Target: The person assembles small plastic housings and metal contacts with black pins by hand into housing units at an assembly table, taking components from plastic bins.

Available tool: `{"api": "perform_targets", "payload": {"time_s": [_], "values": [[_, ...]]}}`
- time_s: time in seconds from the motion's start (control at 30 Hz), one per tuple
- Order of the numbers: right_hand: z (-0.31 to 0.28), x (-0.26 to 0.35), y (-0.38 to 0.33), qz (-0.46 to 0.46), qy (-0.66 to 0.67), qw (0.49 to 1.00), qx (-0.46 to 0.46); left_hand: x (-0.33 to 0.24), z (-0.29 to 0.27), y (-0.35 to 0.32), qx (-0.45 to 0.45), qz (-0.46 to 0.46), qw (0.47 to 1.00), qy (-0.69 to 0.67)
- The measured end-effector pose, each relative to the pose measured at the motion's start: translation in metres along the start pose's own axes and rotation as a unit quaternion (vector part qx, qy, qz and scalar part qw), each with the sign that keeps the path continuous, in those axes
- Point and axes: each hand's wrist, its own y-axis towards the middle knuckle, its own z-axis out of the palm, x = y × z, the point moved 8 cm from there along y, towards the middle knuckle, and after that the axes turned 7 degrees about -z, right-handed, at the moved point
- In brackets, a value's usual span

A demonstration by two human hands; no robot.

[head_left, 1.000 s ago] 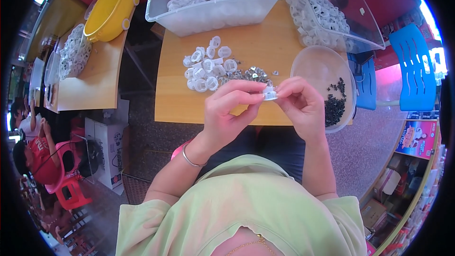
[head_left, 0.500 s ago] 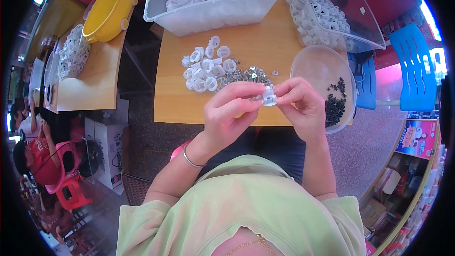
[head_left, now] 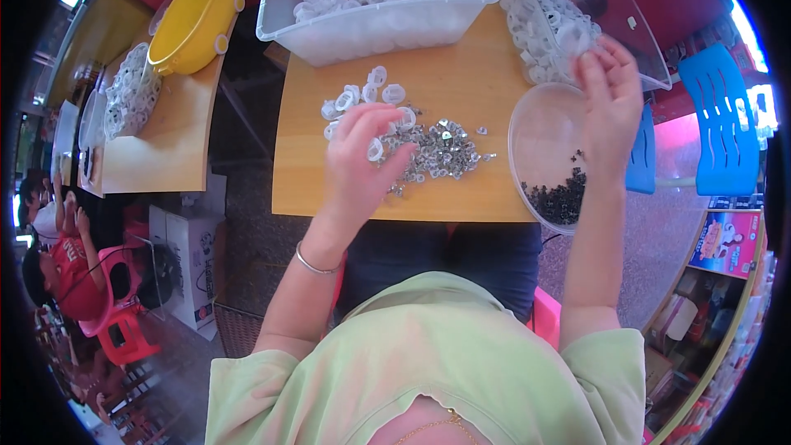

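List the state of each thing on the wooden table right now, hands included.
Left hand: fingers curled over the loose white plastic rings and small metal pieces.
Right hand: raised over the tilted clear plastic bin of white rings.
Round clear bowl: partly filled with small black parts.
Rectangular clear tub: open, holding white rings.
Yellow plastic basin: tilted.

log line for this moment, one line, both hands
left hand: fingers on white ring above metal parts pile | right hand: over tilted clear bin of white rings | round bowl: black bits
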Motion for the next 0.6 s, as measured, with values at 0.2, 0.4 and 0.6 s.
{"api": "perform_targets", "payload": {"time_s": [0.2, 0.4, 0.6], "values": [[-0.019, -0.005, 0.001, 0.007, -0.022, 0.999, 0.036, 0.016, -0.002, 0.006, 0.009, 0.017, 0.972, 0.234], [-0.024, -0.04, -0.064, 0.109, -0.241, 0.916, 0.301, 0.035, 0.009, 0.007, 0.021, 0.018, 0.951, 0.308], [-0.025, -0.052, -0.099, 0.084, -0.359, 0.821, 0.437, 0.04, 0.015, 0.01, 0.009, 0.036, 0.945, 0.324]]}}
